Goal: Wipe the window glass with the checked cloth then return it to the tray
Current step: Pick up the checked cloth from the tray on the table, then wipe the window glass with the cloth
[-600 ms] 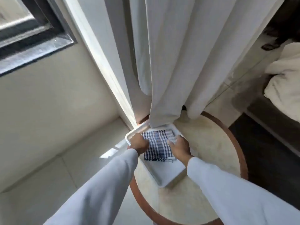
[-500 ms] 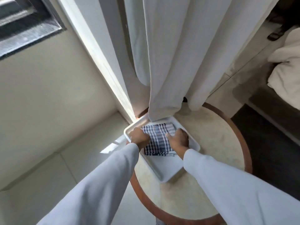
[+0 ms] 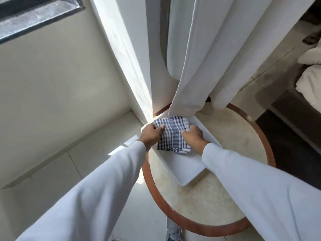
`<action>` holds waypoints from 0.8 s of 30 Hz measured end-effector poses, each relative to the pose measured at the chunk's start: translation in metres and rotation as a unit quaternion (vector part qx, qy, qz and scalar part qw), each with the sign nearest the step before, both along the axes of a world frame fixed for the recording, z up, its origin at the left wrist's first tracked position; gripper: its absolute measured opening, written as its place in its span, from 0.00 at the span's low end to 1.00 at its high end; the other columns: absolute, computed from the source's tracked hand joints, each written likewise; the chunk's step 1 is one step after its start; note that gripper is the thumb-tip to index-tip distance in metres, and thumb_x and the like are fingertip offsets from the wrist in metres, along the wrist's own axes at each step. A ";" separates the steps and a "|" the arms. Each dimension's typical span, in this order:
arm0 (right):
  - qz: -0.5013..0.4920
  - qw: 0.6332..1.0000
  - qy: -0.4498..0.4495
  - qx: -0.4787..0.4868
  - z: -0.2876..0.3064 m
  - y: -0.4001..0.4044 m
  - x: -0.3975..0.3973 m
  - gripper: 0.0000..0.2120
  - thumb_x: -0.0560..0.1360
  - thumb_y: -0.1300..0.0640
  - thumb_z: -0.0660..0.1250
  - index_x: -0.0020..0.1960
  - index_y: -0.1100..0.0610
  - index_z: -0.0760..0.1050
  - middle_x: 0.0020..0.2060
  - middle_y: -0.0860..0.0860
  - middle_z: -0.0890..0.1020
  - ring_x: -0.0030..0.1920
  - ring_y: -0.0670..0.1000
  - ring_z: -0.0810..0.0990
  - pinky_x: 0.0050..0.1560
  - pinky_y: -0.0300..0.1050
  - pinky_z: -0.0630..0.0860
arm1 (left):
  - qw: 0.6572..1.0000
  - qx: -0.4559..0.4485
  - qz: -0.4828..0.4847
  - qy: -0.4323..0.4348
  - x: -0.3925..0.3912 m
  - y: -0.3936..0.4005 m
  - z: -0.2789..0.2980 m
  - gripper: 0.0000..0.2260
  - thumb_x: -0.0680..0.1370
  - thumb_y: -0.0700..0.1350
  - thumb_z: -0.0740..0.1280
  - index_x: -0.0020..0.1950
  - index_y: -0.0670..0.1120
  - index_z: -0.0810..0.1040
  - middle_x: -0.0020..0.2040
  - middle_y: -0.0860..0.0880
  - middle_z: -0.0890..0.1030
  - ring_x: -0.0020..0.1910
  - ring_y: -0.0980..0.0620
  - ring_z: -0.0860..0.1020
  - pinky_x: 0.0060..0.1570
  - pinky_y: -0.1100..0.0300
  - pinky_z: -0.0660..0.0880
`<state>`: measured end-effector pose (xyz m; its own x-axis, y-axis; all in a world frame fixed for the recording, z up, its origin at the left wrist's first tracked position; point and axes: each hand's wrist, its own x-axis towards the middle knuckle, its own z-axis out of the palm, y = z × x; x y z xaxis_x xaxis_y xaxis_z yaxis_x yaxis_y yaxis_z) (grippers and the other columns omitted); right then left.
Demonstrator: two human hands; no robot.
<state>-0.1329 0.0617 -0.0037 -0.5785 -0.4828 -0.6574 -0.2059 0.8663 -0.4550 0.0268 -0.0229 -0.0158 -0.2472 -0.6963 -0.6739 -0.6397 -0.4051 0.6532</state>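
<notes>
A: Round marble table (image 3: 217,197) with a wooden rim, white curtain (image 3: 196,58) hanging to its far edge, window (image 3: 31,16) high at left.

B: Cloth?

A: Checked cloth (image 3: 172,134), folded, in the far half of the white tray (image 3: 184,173). Looks soft, light, limp; no risk of breaking, likely to sag open if lifted by 1 corner.

B: Hands?

A: Left hand (image 3: 150,134) pinching the left edge, thumb on top. Right hand (image 3: 192,136) on the right edge, fingers curled onto the fabric.

B: Best hold?

A: Probably both side edges, through all the folded layers.
</notes>
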 end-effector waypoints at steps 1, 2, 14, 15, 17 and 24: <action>0.005 1.000 -0.014 -0.015 0.013 -0.005 0.006 0.16 0.84 0.56 0.65 0.69 0.62 0.77 0.65 0.60 0.84 0.63 0.61 0.84 0.64 0.50 0.81 | 1.000 -0.005 0.005 0.008 0.009 -0.006 0.011 0.20 0.86 0.54 0.66 0.59 0.37 0.83 0.58 0.39 0.87 0.60 0.37 0.85 0.63 0.44 0.82; 0.010 0.999 -0.025 -0.032 0.027 -0.011 0.014 0.15 0.84 0.56 0.66 0.68 0.62 0.77 0.64 0.60 0.84 0.63 0.61 0.84 0.65 0.51 0.81 | 1.000 -0.015 0.011 0.012 0.020 -0.013 0.023 0.19 0.86 0.55 0.66 0.55 0.38 0.83 0.55 0.41 0.87 0.56 0.39 0.85 0.57 0.47 0.83; 0.131 0.964 -0.044 -0.225 0.325 -0.134 0.153 0.07 0.82 0.58 0.71 0.57 0.58 0.85 0.51 0.56 0.89 0.53 0.58 0.88 0.58 0.55 0.86 | 0.978 -0.149 0.107 0.094 0.198 -0.122 0.318 0.16 0.86 0.52 0.67 0.60 0.40 0.86 0.60 0.40 0.88 0.59 0.42 0.86 0.66 0.48 0.81; 0.139 0.958 -0.048 -0.247 0.355 -0.142 0.167 0.08 0.82 0.59 0.71 0.59 0.60 0.85 0.53 0.57 0.89 0.55 0.60 0.88 0.61 0.56 0.86 | 0.974 -0.170 0.113 0.100 0.215 -0.128 0.351 0.17 0.86 0.54 0.67 0.60 0.41 0.85 0.60 0.40 0.88 0.57 0.43 0.85 0.61 0.49 0.79; 0.160 0.938 -0.059 -0.302 0.417 -0.154 0.197 0.10 0.82 0.60 0.70 0.61 0.61 0.84 0.56 0.60 0.89 0.58 0.62 0.88 0.64 0.60 0.85 | 0.957 -0.221 0.138 0.124 0.251 -0.133 0.418 0.18 0.86 0.57 0.67 0.59 0.42 0.85 0.60 0.41 0.89 0.56 0.44 0.84 0.58 0.49 0.79; 0.236 0.830 -0.180 -0.473 0.612 -0.169 0.310 0.09 0.84 0.64 0.69 0.64 0.63 0.80 0.59 0.65 0.87 0.58 0.62 0.88 0.64 0.63 0.85 | 0.852 -0.425 0.186 0.244 0.374 -0.124 0.617 0.12 0.88 0.51 0.64 0.59 0.46 0.84 0.52 0.47 0.88 0.53 0.45 0.85 0.52 0.52 0.84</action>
